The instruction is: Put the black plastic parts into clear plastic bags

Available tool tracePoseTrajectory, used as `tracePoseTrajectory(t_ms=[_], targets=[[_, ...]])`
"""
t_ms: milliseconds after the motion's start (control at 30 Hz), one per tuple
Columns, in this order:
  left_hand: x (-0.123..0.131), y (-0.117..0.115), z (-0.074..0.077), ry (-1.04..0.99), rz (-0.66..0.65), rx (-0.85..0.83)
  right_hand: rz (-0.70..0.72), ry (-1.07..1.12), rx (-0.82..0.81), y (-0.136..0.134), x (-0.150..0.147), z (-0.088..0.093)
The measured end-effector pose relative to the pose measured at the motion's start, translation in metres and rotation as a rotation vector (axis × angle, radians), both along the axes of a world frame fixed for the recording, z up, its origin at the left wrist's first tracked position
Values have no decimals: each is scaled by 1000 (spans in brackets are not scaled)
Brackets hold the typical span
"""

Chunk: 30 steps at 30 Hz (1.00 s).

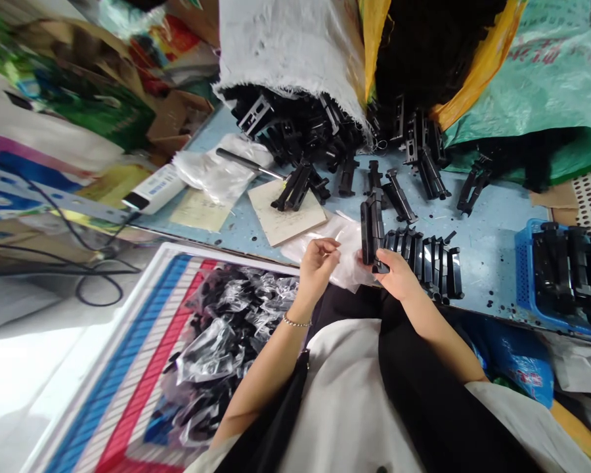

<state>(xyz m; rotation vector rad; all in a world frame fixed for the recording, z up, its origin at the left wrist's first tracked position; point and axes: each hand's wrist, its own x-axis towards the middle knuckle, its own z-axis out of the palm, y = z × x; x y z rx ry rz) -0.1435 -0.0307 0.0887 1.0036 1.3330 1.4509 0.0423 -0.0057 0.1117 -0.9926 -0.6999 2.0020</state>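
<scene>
In the head view, my right hand [394,270] grips the lower end of a black plastic part [373,230], which points away from me over the table edge. My left hand [318,264] is to the left of it, thumb and fingers bent toward each other; whether anything thin is between them is too small to tell. Clear plastic bags [345,253] lie behind and between my hands. A row of black parts [426,259] lines the blue table [492,253] just right of my right hand.
Black parts spill from a white sack [290,46] at the back. A screwdriver [249,163] and cardboard piece [278,220] lie at left. A blue basket [525,269] of parts stands at right. Bagged parts [226,348] fill a striped crate [142,368] below left.
</scene>
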Motion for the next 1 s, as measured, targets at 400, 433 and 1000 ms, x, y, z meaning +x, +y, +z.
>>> tracePoseTrajectory(t_ms=[400, 433, 1000], targets=[[-5, 6, 7, 260, -143, 115, -11, 9, 61, 0, 8, 6], [-5, 5, 8, 367, -192, 159, -4, 0, 73, 0, 9, 7], [50, -13, -2, 681, -400, 324, 515, 395, -246, -119, 113, 17]])
